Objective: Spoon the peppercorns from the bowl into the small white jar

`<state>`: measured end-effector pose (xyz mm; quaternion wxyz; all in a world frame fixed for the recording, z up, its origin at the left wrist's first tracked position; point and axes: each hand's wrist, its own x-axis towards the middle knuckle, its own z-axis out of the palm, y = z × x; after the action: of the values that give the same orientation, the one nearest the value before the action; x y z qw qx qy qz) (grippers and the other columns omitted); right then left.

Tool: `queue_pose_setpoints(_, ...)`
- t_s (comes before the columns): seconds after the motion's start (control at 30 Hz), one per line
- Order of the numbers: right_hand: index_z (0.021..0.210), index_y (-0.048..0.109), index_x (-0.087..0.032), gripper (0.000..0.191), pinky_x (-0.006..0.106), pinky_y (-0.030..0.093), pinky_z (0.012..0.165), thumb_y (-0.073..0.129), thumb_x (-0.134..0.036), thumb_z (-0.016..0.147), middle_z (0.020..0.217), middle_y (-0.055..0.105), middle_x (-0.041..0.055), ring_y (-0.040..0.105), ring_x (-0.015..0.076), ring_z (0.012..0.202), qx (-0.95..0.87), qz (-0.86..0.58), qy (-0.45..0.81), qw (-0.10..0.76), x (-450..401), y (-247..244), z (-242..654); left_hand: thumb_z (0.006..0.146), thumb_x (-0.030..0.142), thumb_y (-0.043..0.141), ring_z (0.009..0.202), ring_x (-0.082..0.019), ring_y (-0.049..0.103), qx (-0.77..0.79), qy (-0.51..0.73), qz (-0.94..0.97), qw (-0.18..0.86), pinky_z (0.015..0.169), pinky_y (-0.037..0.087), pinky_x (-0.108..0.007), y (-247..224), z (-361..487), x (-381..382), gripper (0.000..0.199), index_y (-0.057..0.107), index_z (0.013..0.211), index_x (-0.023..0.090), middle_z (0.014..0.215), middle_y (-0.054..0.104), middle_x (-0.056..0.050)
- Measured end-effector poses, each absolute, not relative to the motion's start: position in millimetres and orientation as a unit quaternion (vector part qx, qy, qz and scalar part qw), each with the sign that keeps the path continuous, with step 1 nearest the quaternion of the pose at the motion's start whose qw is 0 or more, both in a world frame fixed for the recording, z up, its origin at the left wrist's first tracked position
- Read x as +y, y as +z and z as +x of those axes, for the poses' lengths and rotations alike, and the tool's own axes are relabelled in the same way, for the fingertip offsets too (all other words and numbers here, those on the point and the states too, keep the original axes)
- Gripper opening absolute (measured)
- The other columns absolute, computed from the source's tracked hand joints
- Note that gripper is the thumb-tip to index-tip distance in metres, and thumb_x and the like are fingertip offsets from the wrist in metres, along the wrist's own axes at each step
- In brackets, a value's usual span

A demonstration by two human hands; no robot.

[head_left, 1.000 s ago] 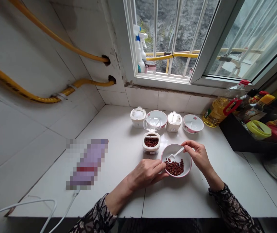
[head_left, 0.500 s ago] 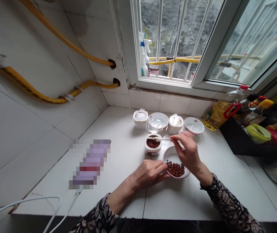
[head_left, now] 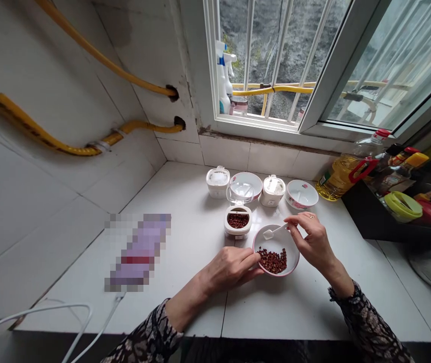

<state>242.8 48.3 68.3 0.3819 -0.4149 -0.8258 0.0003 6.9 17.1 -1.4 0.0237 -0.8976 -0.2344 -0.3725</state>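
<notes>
Granules, dark reddish-brown and dry-looking [head_left: 271, 261], lie heaped in the near half of a small round white bowl with a pink rim [head_left: 290, 244] between my hands. My left hand [head_left: 234, 267] grips that bowl by its near-left edge, fingertips on the rim, and my right hand [head_left: 309, 234] pinches the handle of a small white plastic spoon [head_left: 271, 232], its head over the far inner side of the bowl. The spoon looks empty, so I judge one scoop's worth to be already down. A fair heap is in the bowl, and I take the scooping to be partway along; how much is left to move I cannot tell. Just beyond my left hand stands a cream plastic tub [head_left: 238, 233], its clear lid raised, well stocked with the same granules. Farther out, past that tub, a cream tub with white contents [head_left: 218, 190] and a patterned white bowl [head_left: 256, 189] stand side by side on the white tiled desk [head_left: 185, 222]; glare and the raised lid hide what that bowl holds. Beyond my right hand are another cream tub with a clear lid [head_left: 273, 200] and a white bowl with pink flowers [head_left: 303, 203], their contents unclear.
</notes>
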Motion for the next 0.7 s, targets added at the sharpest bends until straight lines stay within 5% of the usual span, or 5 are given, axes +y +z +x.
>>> queue_pose_setpoints(0.17,0.089,0.065,-0.021,0.018,0.039,0.043,0.085,0.05,-0.011,0.093,0.076,0.073,0.0026,0.063,0.0185,0.068,-0.852,-0.415,0.02,0.32,40.5,47.8,240.0,0.105,0.034,0.043,0.052,-0.011,0.054,-0.239,-0.366,-0.899,0.018,0.045,0.039,-0.023,-0.4,6.3,16.4,0.028,0.057,0.09,0.015,0.066,0.059,0.0)
queue_pose_setpoints(0.43,0.086,0.067,-0.021,0.017,0.041,0.044,0.09,0.052,-0.014,0.09,0.074,0.073,0.0006,0.065,0.0169,0.068,-0.815,-0.449,0.136,0.341,36.9,43.0,231.9,0.105,0.034,0.043,0.052,-0.011,0.055,-0.241,-0.369,-0.898,0.022,0.045,0.04,-0.023,-1.1,6.7,16.4,0.028,0.059,0.093,0.014,0.066,0.059,0.0)
queue_pose_setpoints(0.7,0.081,0.072,-0.023,0.017,0.035,0.052,0.078,0.055,-0.024,0.085,0.07,0.073,0.0023,0.068,0.0213,0.077,-0.718,-0.523,0.28,0.363,34.8,48.3,234.1,0.105,0.034,0.044,0.053,-0.011,0.055,-0.24,-0.365,-0.899,0.02,0.045,0.04,-0.023,-3.5,5.7,16.5,0.026,0.059,0.096,0.014,0.068,0.06,0.0)
